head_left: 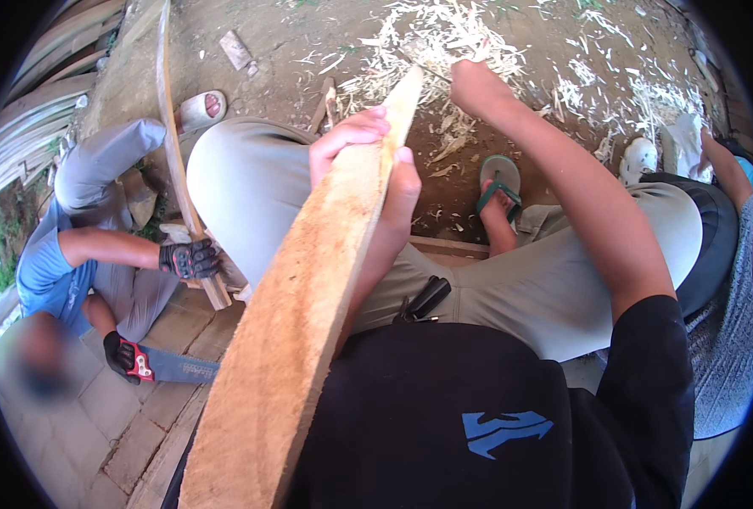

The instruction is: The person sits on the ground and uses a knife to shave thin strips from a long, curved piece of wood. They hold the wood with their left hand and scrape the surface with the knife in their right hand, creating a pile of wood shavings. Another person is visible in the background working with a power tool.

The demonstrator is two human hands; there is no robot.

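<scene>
A long, rough-sawn wooden plank (296, 280) slants across my body, its far end tapered to a pale, cut point. My left hand (348, 142) is closed round it a little below the taper, fingers over the left edge and thumb on the right. Just right of the tip, my right hand (479, 88) is a fist round the handle of a knife (427, 66). The handle is hidden in the fist. Its thin dark blade reaches left past the plank's tip; whether it touches the wood I cannot tell.
Pale wood shavings (444, 38) cover the dirt beyond the tip. At left, a gloved co-worker holds a long wooden strip (173, 144) and a red-handled saw (173, 366). Another person sits close at right. A wood block (235, 51) lies on the ground.
</scene>
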